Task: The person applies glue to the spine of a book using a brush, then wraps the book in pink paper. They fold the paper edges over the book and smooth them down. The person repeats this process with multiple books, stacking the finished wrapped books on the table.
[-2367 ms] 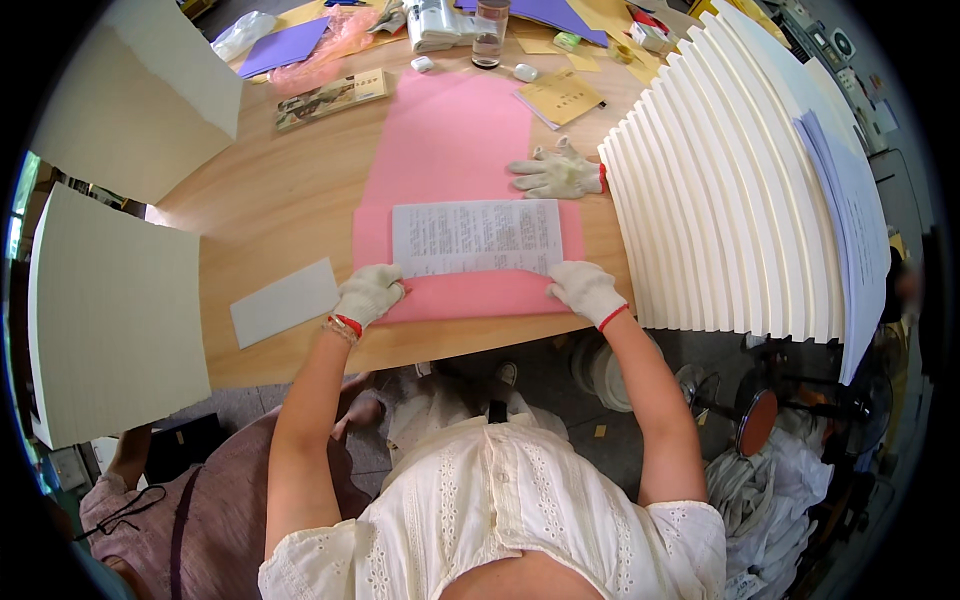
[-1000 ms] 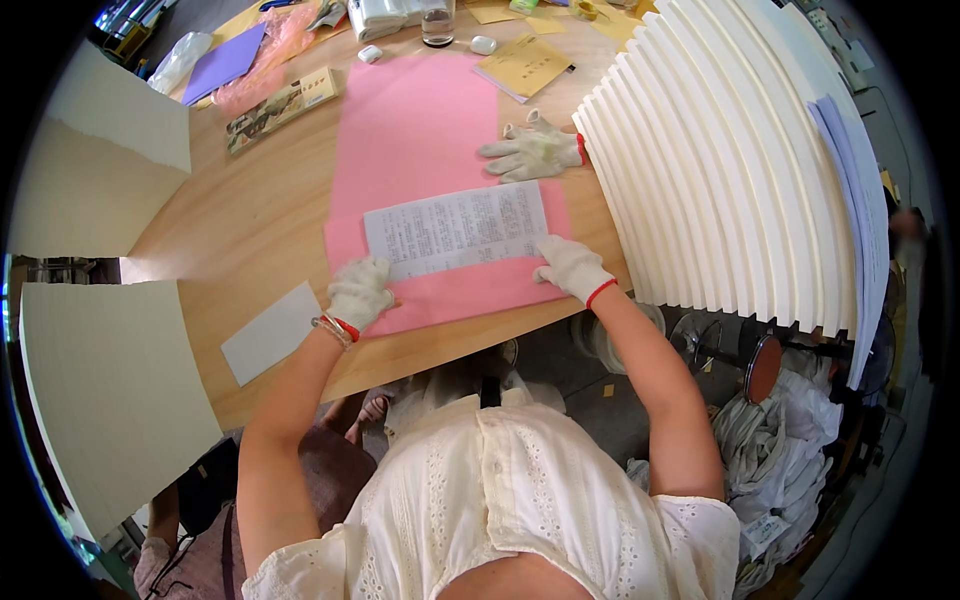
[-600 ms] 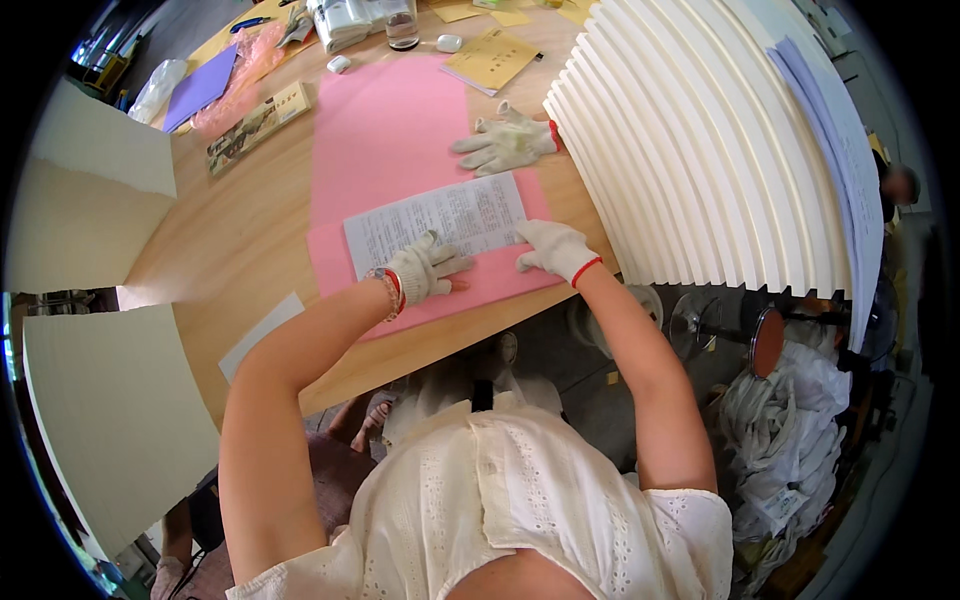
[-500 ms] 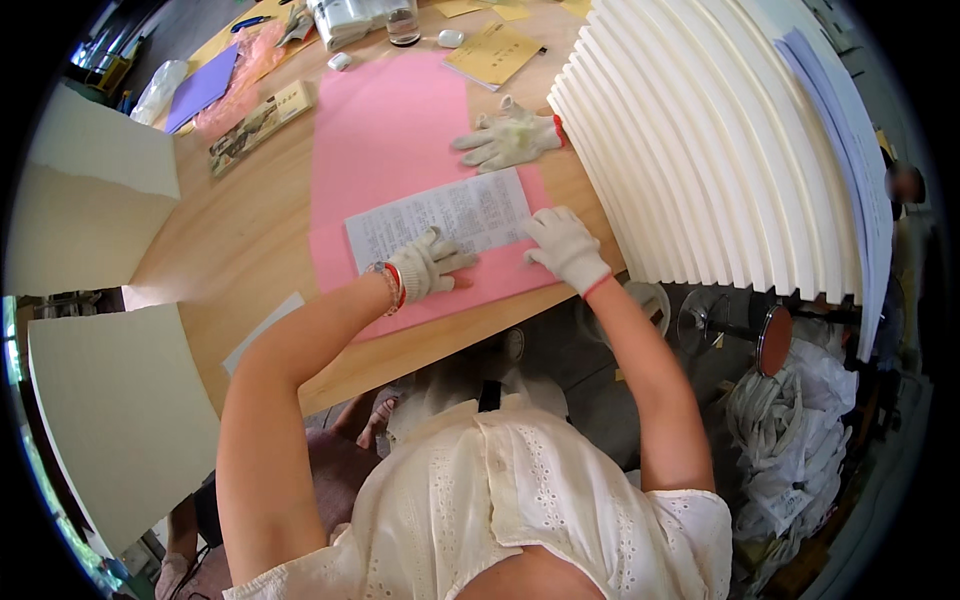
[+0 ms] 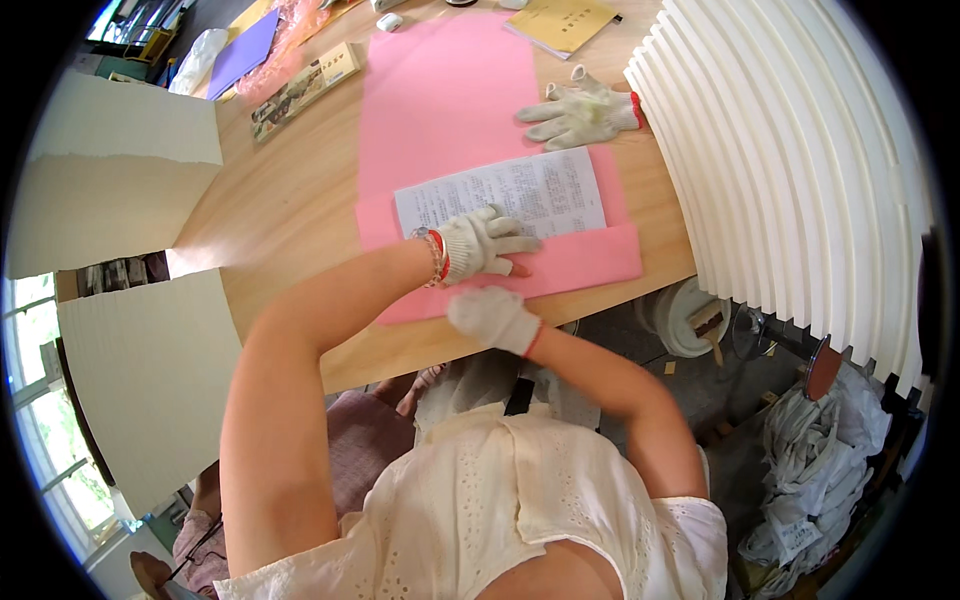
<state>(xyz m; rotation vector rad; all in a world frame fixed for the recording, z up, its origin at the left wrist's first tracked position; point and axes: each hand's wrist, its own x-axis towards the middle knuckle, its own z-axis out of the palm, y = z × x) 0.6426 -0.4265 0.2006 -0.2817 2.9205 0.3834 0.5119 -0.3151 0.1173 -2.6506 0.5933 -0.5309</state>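
A large sheet of pink paper (image 5: 445,95) lies on the wooden table, with a white printed booklet or stack of pages (image 5: 560,190) on it. The paper's near part is folded up over the pages' lower edge as a pink flap (image 5: 590,255). My left hand (image 5: 485,245), in a white knit glove, rests on the flap and the pages with its fingers spread. My right hand (image 5: 495,318), also gloved, is blurred at the table's front edge, just below the left; its fingers cannot be made out. A spare glove (image 5: 580,115) lies beyond the pages.
A tall ridged white stack (image 5: 800,150) stands along the right side. Farther back lie a yellow booklet (image 5: 565,25), a long picture-covered box or book (image 5: 305,90) and a purple sheet (image 5: 243,55). A bucket (image 5: 680,315) with a brush and a plastic bag (image 5: 810,470) are below right.
My right hand has swept from the pages' right corner leftward and nearer to me. The pink flap now covers the lower right of the pages. My left hand stays on the paper; the view has shifted.
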